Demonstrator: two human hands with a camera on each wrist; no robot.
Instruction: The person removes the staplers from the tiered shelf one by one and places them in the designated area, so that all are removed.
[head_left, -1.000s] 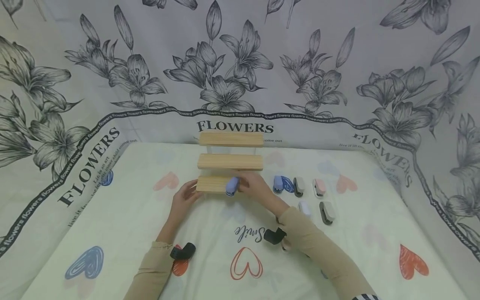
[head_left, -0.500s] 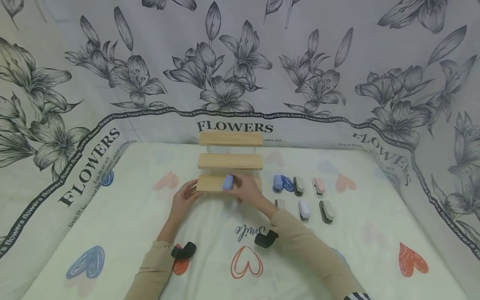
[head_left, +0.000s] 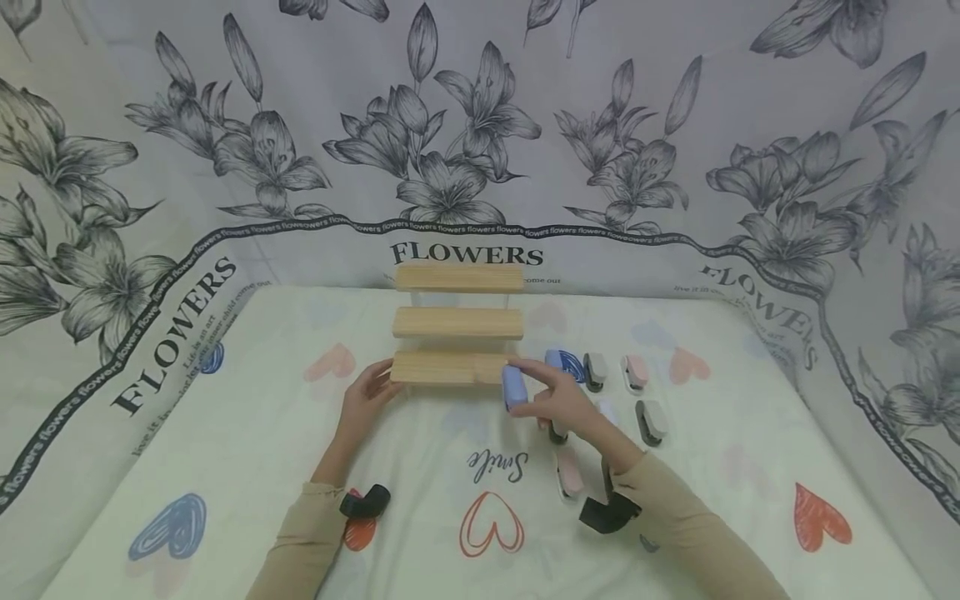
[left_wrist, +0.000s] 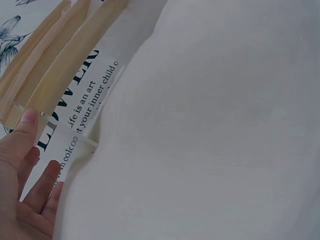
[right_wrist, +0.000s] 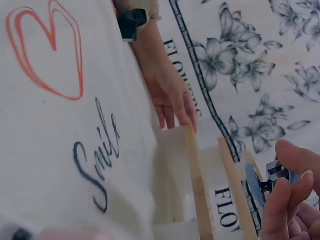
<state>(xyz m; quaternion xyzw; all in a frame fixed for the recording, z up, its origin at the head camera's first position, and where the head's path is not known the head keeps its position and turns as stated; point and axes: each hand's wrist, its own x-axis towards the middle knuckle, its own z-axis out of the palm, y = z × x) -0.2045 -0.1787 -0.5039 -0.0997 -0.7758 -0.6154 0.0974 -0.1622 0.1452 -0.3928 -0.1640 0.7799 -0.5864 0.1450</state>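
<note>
A three-tier wooden display rack (head_left: 442, 367) with clear side supports stands at the table's centre back. My left hand (head_left: 367, 398) holds the left end of its lowest board; in the left wrist view the thumb (left_wrist: 30, 117) presses on the wood, other fingers spread below. My right hand (head_left: 562, 407) pinches a small blue stapler (head_left: 514, 388) between thumb and fingers, just off the lowest board's right front corner. The right wrist view shows this stapler's metal and black underside (right_wrist: 272, 175). No stapler is visible on the boards.
Right of the rack lie several mini staplers: a blue one (head_left: 553, 358), grey ones (head_left: 650, 422), and pink ones (head_left: 636, 372). Another pink stapler (head_left: 569, 475) lies nearer me. My right hand and forearm partly cover some. A flower-printed cloth (head_left: 465, 125) hangs behind.
My right hand, holding the blue stapler, has shifted from over the lowest board rightwards, past its right end, and slightly towards me. My left hand has stayed at the rack.
</note>
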